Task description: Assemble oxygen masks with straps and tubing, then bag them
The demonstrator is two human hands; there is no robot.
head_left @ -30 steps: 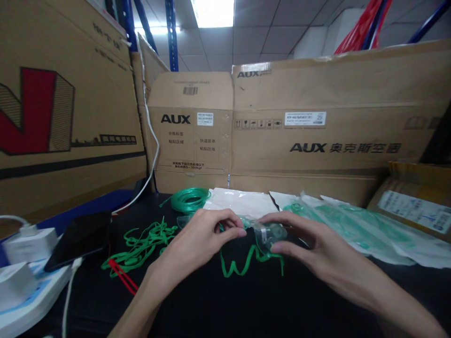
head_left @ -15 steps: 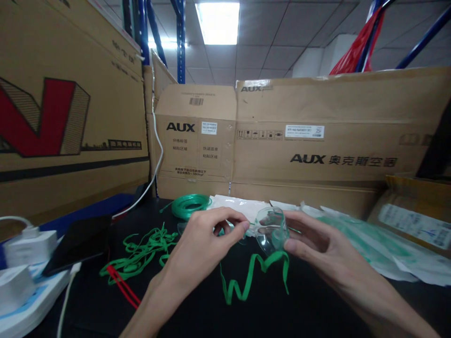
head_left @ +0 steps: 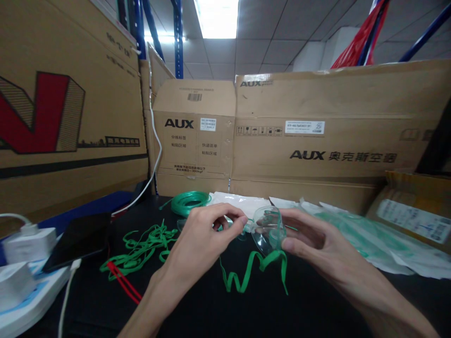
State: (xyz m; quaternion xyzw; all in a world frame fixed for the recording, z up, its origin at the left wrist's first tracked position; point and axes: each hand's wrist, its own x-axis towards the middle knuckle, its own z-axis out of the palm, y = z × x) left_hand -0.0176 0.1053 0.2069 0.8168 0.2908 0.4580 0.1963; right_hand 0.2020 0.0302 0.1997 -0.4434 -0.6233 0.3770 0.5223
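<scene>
My right hand (head_left: 313, 237) grips a clear plastic oxygen mask (head_left: 262, 239) by its right side, thumb in front and fingers behind. My left hand (head_left: 207, 234) is closed in a pinch just left of the mask. A short bit of green shows between its fingertips and the mask's edge, seemingly part of the green elastic strap (head_left: 249, 272). This strap hangs in loose curls below the mask, and its left end disappears behind my left hand. Another clear plastic piece (head_left: 181, 224) is mostly hidden behind that hand.
Tangled green straps (head_left: 151, 244) and red cords (head_left: 123, 281) lie on the left. Behind are coiled green tubing (head_left: 190, 202) and white packaging (head_left: 236, 201). Bagged green items (head_left: 362, 230) lie right. A phone (head_left: 79, 239) and power strip (head_left: 38, 300) sit far left; cardboard walls (head_left: 268, 173) enclose the back.
Both hands and the mask keep nearly the same places and grips. My left fingertips have shifted slightly left, and the view has tilted a little.
</scene>
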